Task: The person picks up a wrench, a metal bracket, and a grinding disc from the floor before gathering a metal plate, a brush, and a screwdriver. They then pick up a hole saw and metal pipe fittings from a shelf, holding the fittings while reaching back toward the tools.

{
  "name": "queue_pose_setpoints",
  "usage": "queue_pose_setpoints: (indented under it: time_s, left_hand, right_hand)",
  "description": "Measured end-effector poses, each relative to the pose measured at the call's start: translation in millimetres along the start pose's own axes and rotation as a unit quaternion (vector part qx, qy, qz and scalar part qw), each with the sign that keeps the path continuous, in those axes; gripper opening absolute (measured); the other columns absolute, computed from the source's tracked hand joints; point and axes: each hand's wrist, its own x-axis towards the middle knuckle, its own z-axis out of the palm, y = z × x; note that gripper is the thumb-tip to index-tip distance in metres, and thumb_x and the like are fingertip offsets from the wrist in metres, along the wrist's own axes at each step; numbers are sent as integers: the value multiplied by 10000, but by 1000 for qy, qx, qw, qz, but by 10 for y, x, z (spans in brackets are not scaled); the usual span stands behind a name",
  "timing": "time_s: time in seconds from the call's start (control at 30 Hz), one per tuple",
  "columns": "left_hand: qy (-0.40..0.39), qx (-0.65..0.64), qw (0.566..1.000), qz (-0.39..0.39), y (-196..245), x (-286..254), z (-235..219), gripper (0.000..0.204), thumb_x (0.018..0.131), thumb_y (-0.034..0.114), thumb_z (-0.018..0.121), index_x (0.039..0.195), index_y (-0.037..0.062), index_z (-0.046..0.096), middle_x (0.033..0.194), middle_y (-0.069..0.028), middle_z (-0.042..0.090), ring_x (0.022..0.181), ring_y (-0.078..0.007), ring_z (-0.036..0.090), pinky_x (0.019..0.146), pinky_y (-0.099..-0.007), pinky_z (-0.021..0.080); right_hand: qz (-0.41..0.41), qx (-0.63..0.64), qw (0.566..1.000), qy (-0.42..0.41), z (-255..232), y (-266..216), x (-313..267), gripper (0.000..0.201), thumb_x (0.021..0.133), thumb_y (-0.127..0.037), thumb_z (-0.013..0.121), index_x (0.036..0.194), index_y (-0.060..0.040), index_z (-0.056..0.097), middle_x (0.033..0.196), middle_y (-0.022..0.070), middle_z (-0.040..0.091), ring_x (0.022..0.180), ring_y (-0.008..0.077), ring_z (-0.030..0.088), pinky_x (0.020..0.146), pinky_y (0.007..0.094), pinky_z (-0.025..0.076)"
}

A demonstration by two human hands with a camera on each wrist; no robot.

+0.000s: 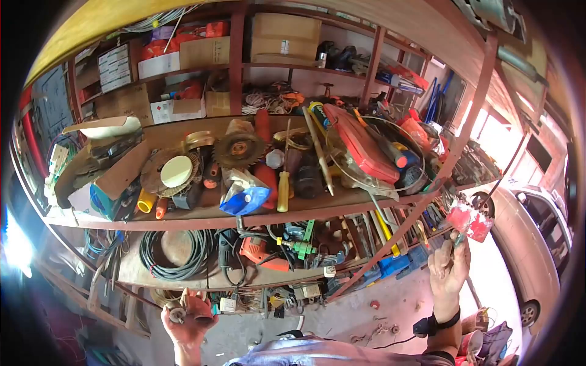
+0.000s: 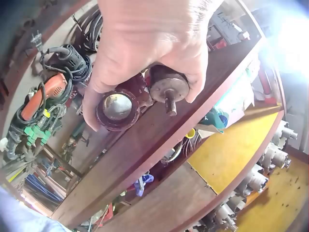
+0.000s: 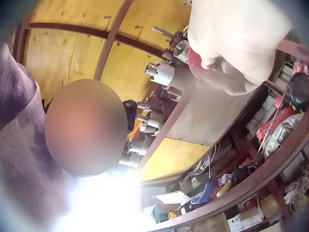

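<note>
Two dark red, cup-like metal pieces sit in my left hand (image 1: 186,326) (image 2: 154,36): one round and hollow with a pale inside (image 2: 117,107), the other with a stubby shaft pointing outward (image 2: 169,89). Fingers and thumb curl round the pair. My right hand (image 1: 450,271) (image 3: 239,41) is raised at the right, by the shelf's upright. Its fingertips pinch the lower end of a red and white toothed cylinder (image 1: 469,219), which stands above them. In the right wrist view part of a red surface (image 3: 195,63) shows beside the hand, and the fingers are blurred.
Saw blades (image 1: 239,149), a yellow screwdriver (image 1: 283,192) and a red case (image 1: 360,143) crowd the shelf ahead. Below lie a coiled cable (image 1: 177,254) and an orange power tool (image 1: 262,253). More toothed metal cylinders (image 3: 160,73) line the overhead board's edge. A car (image 1: 519,244) stands at right.
</note>
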Motion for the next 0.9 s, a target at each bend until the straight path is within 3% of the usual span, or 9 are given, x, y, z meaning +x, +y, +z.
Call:
queue_pose_setpoints:
  time_s: [0.17,0.27,0.37,0.53,0.63,0.7,0.73,0.83,0.9]
  left_hand:
    - [0,-69,998,-6,-97,-20,121,566,709,556,466,1132,180,490,1142,-50,484,1071,-234,409,741,-518,382]
    - [24,-108,994,3,-113,-42,164,607,704,585,487,1149,173,475,1180,-110,455,1084,-235,407,741,-541,391]
    - [-28,12,999,28,-159,-61,236,609,682,592,521,1121,170,500,1150,-51,486,1068,-207,423,775,-475,377]
    - [-8,-15,999,34,-266,-130,249,594,701,548,519,1151,165,465,1142,-58,480,1070,-215,416,763,-473,380]
    - [11,-26,999,40,-319,-167,276,534,717,512,513,1073,116,470,1042,-55,493,1043,-213,420,762,-466,380]
    - [-25,-50,997,56,-335,-164,102,700,706,520,503,1231,81,361,900,-46,479,959,-243,445,709,-506,399]
    - [-19,-36,997,65,-336,-173,160,711,711,517,494,1247,77,340,764,-30,420,905,-245,442,690,-475,406]
    - [2,-42,996,82,-308,-225,191,678,713,520,488,1197,59,374,748,-37,431,902,-255,444,682,-458,416]
    - [-36,-38,994,98,-262,-242,47,647,713,523,490,1142,46,413,779,-55,460,899,-262,446,683,-467,425]
  right_hand:
    - [17,22,999,-23,-146,-35,74,262,905,-211,388,1072,-41,498,582,72,474,400,87,366,373,208,278]
    - [31,-2,999,-11,-222,-61,118,258,903,-191,394,1072,-25,496,619,103,510,404,97,385,375,203,287]
    - [34,-25,999,5,-233,-69,160,245,895,-181,414,1046,-6,498,636,116,534,404,103,398,373,205,296]
    - [30,-119,991,-48,-288,-70,298,244,889,-195,427,1045,-10,462,663,99,546,390,78,355,376,199,272]
    - [41,-129,988,-71,-278,-35,390,239,890,-188,426,1042,-6,458,672,107,560,389,73,352,374,198,275]
    - [44,-136,987,-77,-233,-12,451,225,890,-175,425,1037,-7,460,669,107,561,383,69,346,365,192,274]
    - [45,-144,985,-79,-192,-7,485,230,888,-178,430,1034,-4,463,666,108,562,382,68,346,363,187,271]
    - [40,-204,975,-84,-26,-44,595,261,882,-206,447,1024,10,480,647,113,565,376,70,357,352,174,270]
    - [48,-227,964,-131,176,-123,698,216,889,-170,423,963,23,488,658,143,586,381,83,418,359,178,314]
